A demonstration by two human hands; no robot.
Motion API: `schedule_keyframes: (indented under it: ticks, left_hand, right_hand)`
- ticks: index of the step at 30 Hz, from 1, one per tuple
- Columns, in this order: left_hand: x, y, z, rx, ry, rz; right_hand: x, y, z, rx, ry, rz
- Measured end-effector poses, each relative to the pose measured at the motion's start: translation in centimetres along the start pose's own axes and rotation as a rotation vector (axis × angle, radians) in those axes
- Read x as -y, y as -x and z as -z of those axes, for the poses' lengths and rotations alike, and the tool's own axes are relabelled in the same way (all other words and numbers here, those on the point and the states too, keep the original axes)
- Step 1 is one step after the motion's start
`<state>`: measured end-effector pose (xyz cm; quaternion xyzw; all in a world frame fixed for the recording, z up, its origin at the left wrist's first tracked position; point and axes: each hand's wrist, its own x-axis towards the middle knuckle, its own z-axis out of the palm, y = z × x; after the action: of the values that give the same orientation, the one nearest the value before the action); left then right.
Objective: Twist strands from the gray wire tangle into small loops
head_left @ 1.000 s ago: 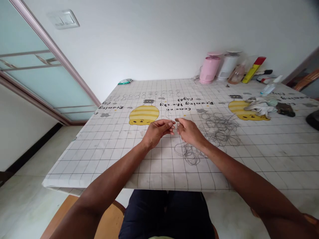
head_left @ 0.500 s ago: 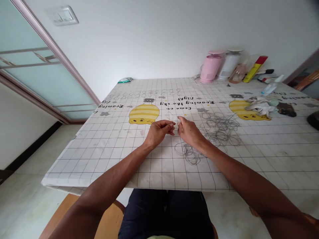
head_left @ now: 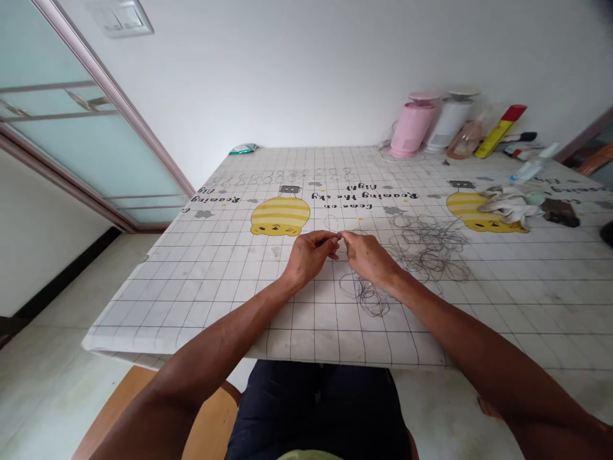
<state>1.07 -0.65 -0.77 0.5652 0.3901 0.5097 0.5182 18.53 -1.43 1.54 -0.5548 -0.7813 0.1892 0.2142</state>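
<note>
Nearest, dark trousers (head_left: 316, 402) sit under the table edge, beside a wooden seat (head_left: 208, 418). Both forearms come in over a grid-print tablecloth (head_left: 297, 332), prob. to steady the fine finger work.

L hand (head_left: 306, 259): thumb & fingers pinched, apparently on a thin wire loop (head_left: 331, 216) that sticks out just past the tips, prob. so its open end stays visible. R hand (head_left: 368, 255): fingers curled in, index tip meeting the L fingertips; can't tell if it grips the wire too, too small.

Under/beside the R wrist is a small wire tangle (head_left: 372, 299), w/ a bigger heap of wire loops (head_left: 426, 246) just beyond, to the R, prob. kept there for easy reach. Farther R: crumpled white gloves (head_left: 507, 206) by a dark cloth-like item (head_left: 561, 212), out of the work area.

Beyond the hands, a row of figure-8 wire pieces (head_left: 280, 176) runs L to R, spaced out, prob. so they don't snag. Past that, near the wall: clear bottle (head_left: 532, 165), yellow/red box (head_left: 500, 133), pinkish bottle (head_left: 464, 140), white & pink cylindrical appliances (head_left: 412, 128) upright, plus a green packet (head_left: 243, 149) at far L. Wall switch (head_left: 128, 18) above.
</note>
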Motion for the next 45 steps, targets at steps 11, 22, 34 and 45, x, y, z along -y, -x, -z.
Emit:
schedule_keyframes:
  ticks: [11,22,34,45]
  left_hand:
    - [-0.1,0.0,0.0,0.034,0.036,0.069]
    - [-0.3,-0.4,0.6,-0.058,0.038,0.016]
    - [-1.3,0.2,0.2,-0.043,-0.025,0.056]
    - [-1.4,0.8,-0.3,-0.127,-0.025,-0.02]
  right_hand:
    - [-1.1,-0.4,0.2,-0.005,0.003,0.056]
    - [-0.8,0.3,1.7,0.041,-0.503,0.01]
    - [0.0,0.7,1.8,-0.023,-0.53,0.097]
    - [0.4,0.6,1.0,0.016,-0.7,-0.039]
